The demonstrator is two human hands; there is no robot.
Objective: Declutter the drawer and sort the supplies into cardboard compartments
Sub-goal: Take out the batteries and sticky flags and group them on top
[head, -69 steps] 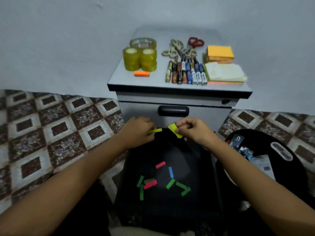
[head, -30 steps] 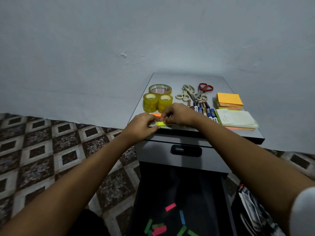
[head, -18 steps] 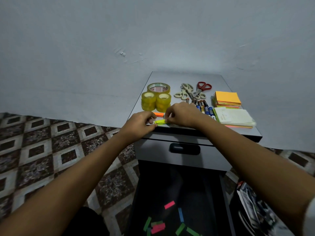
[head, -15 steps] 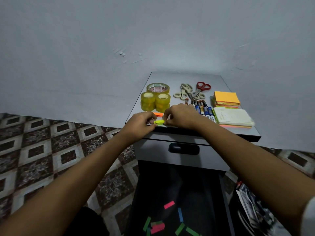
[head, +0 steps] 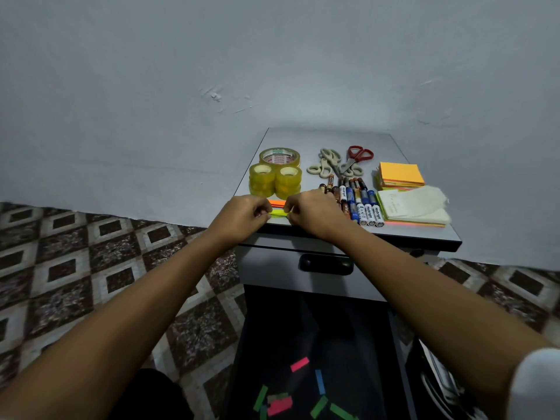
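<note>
The left hand (head: 242, 218) and the right hand (head: 312, 212) meet at the front edge of the cabinet (head: 327, 137). Both have their fingers curled. Between them they pinch a yellow paper strip (head: 278, 212), the left hand at its left end and the right hand at its right end. The strip lies flat on the grey cabinet top with its long axis running left to right, in line with the front edge. An orange strip (head: 277, 203) lies just behind it, parallel to it.

Behind the strips stand two small rolls of yellow tape (head: 262, 180), with a wider roll (head: 280, 156) behind them. To the right is a row of markers (head: 360, 201), their long axes pointing from front to back. Past them lie pale-handled scissors (head: 325, 165) and red-handled scissors (head: 359, 154). On the right side sits an orange pad of notes (head: 400, 174), and in front of it a pale stack of paper (head: 412, 204).

Below the top is a closed drawer front with a black handle (head: 325, 263). Under that, an open drawer (head: 272, 344) with a dark inside holds loose pink, blue and green strips (head: 299, 364) scattered at different angles.

The wall (head: 181, 86) is plain pale grey with a few scuffs. The floor (head: 91, 268) has brown and white tiles in a diamond pattern. A white sleeve (head: 533, 386) shows on the right arm.
</note>
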